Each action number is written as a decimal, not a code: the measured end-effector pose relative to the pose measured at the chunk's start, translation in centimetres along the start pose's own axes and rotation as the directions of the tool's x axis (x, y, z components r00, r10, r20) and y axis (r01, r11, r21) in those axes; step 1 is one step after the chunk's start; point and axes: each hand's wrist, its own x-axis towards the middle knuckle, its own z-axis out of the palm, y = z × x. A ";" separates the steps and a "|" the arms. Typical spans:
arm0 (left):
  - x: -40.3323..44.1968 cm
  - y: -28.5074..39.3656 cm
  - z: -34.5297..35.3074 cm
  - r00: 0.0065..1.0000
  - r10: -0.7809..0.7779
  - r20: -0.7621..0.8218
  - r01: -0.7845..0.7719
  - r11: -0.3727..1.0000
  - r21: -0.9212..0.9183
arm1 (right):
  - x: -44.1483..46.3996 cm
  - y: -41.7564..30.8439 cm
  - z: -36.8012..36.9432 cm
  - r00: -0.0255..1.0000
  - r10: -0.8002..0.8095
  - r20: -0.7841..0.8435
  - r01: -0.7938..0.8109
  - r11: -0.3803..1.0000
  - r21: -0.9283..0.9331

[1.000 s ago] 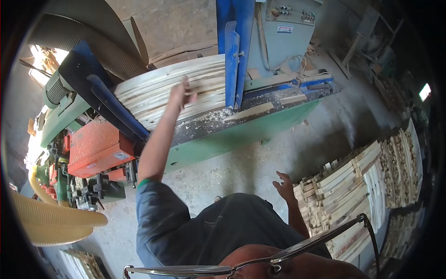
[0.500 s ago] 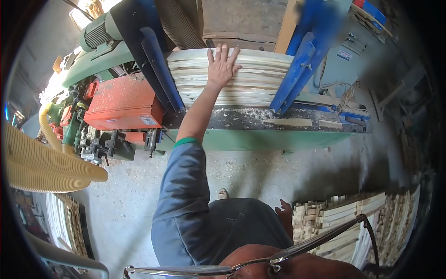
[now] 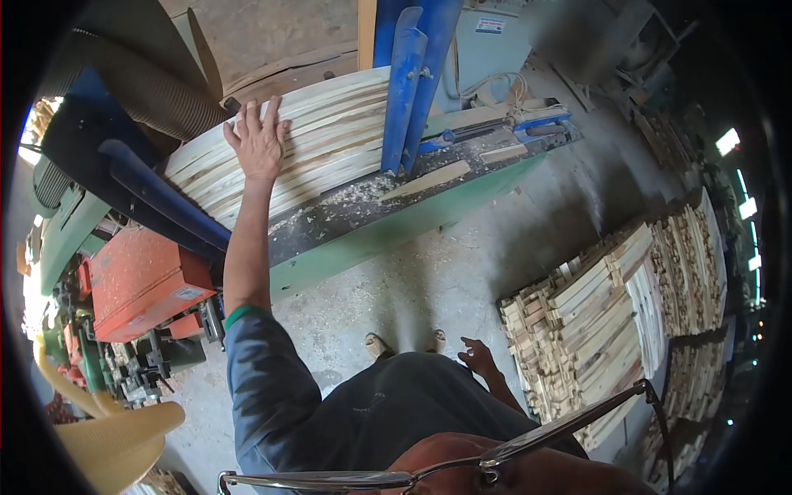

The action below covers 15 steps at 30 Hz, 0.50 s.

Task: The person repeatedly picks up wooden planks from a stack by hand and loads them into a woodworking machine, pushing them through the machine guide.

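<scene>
My left hand (image 3: 260, 147) lies flat with spread fingers on the top of a stack of wooden strips (image 3: 330, 128). The pale, brown-streaked strips sit one on another between two blue uprights, the left guard (image 3: 165, 194) and the right post (image 3: 406, 91). My right hand (image 3: 477, 357) hangs in the air by my right side, fingers apart, with nothing visible in it. Nearest to it is a big pile of cut wooden pieces (image 3: 586, 330) to the right.
A dark machine bed (image 3: 322, 216) with shavings carries a loose wooden piece (image 3: 425, 181). An orange-red box (image 3: 140, 280) and a yellow hose (image 3: 124, 437) are at the left. A grey ribbed hose (image 3: 157, 91) runs behind the stack. Concrete floor (image 3: 346, 289) lies below.
My view has turned to the right, so the machine appears shifted left and tilted, and more of the wood pile shows. My left hand stays on the stack; my right hand shows more fully.
</scene>
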 end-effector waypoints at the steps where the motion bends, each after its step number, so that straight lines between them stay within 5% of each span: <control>1: 0.0 -0.2 0.1 1.000 0.006 -0.002 -0.006 1.000 -0.027 | -0.2 0.1 0.1 1.000 0.005 -0.004 -0.005 1.000 0.002; 15: 0.0 0.1 -0.5 1.000 -0.021 0.007 0.021 1.000 0.016 | -2.9 6.3 1.4 0.995 0.095 -0.038 -0.094 0.995 0.008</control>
